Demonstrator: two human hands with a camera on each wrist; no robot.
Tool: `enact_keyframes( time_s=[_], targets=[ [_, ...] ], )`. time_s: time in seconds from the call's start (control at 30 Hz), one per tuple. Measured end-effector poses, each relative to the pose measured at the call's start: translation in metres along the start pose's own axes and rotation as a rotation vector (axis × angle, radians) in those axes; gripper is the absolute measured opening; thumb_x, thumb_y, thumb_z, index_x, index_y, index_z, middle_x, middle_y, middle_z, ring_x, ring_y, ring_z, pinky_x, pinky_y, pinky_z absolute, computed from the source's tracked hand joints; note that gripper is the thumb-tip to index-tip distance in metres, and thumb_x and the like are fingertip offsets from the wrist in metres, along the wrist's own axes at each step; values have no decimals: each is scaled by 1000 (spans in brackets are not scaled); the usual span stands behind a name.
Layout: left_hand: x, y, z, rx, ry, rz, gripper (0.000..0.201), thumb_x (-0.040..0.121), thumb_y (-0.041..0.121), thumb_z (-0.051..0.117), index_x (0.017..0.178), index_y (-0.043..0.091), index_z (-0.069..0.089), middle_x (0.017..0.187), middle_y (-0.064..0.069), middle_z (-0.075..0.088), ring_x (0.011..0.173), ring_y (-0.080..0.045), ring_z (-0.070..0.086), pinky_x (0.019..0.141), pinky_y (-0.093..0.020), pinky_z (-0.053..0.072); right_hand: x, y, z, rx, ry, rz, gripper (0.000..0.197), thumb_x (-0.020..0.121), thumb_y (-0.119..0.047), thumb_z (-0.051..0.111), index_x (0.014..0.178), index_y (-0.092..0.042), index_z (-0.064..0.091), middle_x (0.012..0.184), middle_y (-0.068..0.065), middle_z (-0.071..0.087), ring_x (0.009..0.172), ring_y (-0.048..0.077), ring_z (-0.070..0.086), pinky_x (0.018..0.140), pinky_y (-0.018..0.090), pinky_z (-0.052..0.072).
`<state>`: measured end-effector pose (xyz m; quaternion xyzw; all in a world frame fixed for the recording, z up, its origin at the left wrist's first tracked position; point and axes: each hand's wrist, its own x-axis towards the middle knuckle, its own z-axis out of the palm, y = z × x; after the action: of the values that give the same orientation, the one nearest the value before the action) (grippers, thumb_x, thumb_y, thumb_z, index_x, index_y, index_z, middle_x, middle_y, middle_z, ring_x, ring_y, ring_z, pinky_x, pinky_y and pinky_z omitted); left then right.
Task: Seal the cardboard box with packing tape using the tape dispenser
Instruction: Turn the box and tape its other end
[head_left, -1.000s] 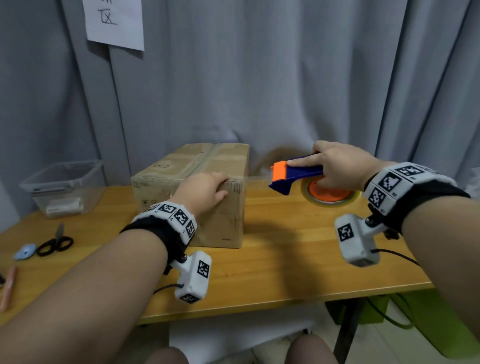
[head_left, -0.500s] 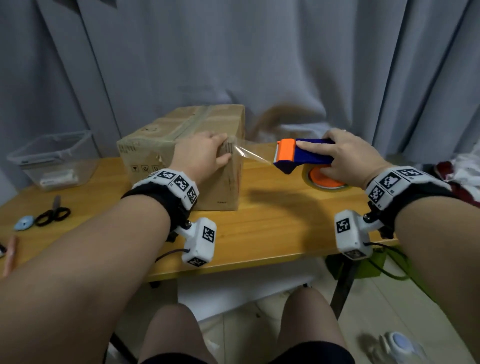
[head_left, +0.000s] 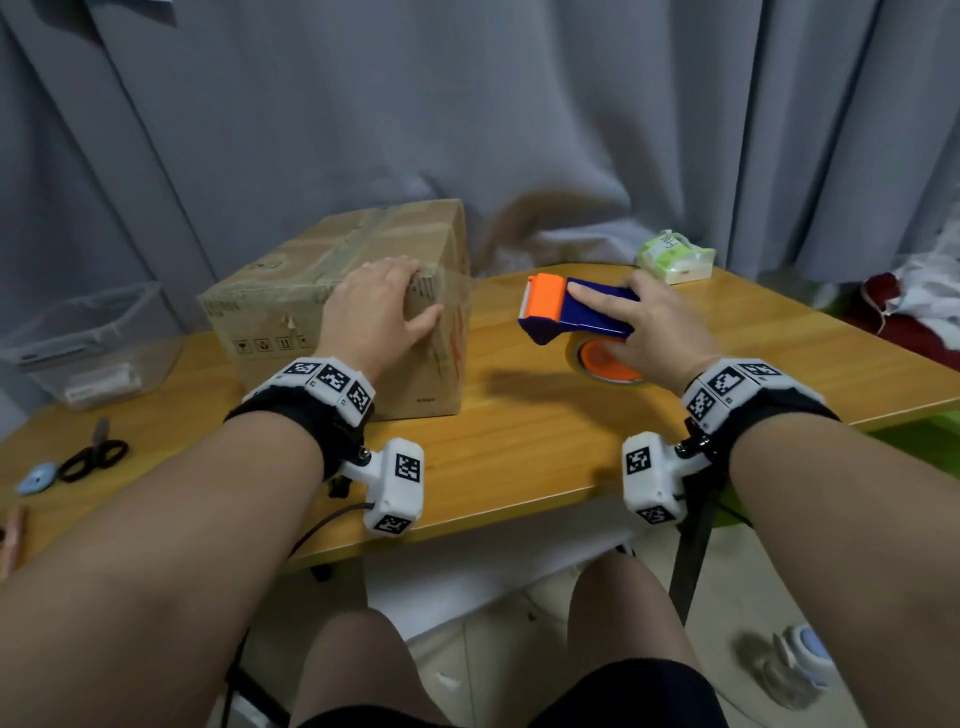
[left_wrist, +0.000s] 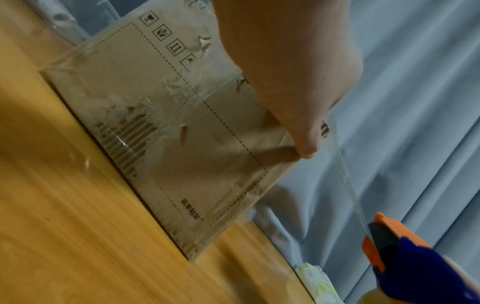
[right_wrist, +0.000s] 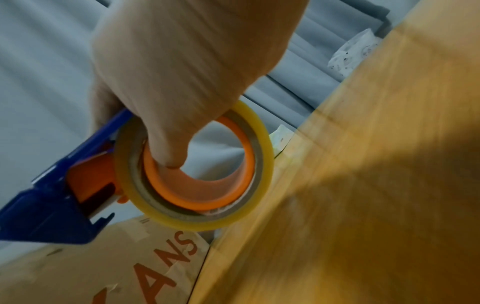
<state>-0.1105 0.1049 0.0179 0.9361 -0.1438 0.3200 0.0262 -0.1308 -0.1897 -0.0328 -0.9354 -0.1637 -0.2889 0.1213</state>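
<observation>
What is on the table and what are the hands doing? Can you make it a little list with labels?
box: cardboard box on the wooden table, old tape on top
left hand: left hand presses on the box's near top corner
right hand: right hand grips the blue and orange tape dispenser, thumb inside the roll
tape: clear strip stretched from box to dispenser
also there: scissors, clear plastic bin, tissue pack
</observation>
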Motion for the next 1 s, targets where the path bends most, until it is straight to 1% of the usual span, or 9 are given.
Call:
enact_keyframes(
  time_s=[0.13,0.27,0.43,0.57,0.67,0.8,0.83,0.93,1.0],
  targets=[
    [5,9,-1,-4,2,25,56,85,47,58,131,15,50,132,-5,56,123,-24,49,106,-38,35,-9,10,-1,-1,49,-28,70,77,-11,72,138,-34,46,105,18,53,93,36,54,79,46,48],
    [2,1,-2,-34,-6,-29,55,85,48,58,130,16,51,129,-4,58,118,-25,52,99,-38,40,-18,19,-8,-60,12,-45,70,77,-14,73,139,-33,45,105,18,53,91,34,53,79,45,47],
    [1,-1,-1,-56,-2,-53,53,84,47,59,127,16,52,124,-5,60,115,-26,53,97,-39,41,0,5,-11,-153,-160,21,63,86,-22,62,140,-45,38,98,5,43,90,27,49,79,35,38],
    [2,-3,-1,-81,1,-51,52,84,46,59,126,16,53,123,-5,61,115,-25,54,99,-40,41,24,-12,-12,-176,-324,98,61,89,-22,53,137,-54,35,100,2,44,90,25,50,76,35,41],
    [2,-3,-1,-88,-2,-43,51,85,46,58,126,16,53,124,-4,60,115,-25,53,99,-38,40,37,-30,-14,-214,-406,108,62,87,-16,50,136,-53,38,94,1,43,82,23,47,70,34,39],
    [3,-6,-1,-97,-6,-26,52,85,47,59,126,17,54,123,-3,61,114,-24,55,98,-37,41,53,-53,-11,-186,-472,119,58,84,-9,52,129,-46,51,108,3,57,90,26,58,78,39,52],
    [3,-6,-1,-93,-10,-22,53,85,48,59,127,17,53,124,-3,60,115,-23,54,99,-37,41,57,-59,-9,-182,-485,134,54,84,-9,53,125,-44,55,106,2,59,90,26,59,77,38,53],
    [4,-7,-2,-85,-6,-23,54,85,48,58,129,18,52,127,-2,59,117,-23,53,100,-36,39,56,-65,-3,-367,-545,190,27,86,-20,57,108,-33,66,93,-1,60,83,22,59,70,31,47],
    [4,-7,-1,-88,-3,-20,54,85,48,58,129,17,52,127,-2,59,118,-23,53,100,-35,39,44,-53,1,-433,-566,248,25,84,-26,58,106,-35,66,94,-2,61,86,21,59,71,30,46]
  ],
)
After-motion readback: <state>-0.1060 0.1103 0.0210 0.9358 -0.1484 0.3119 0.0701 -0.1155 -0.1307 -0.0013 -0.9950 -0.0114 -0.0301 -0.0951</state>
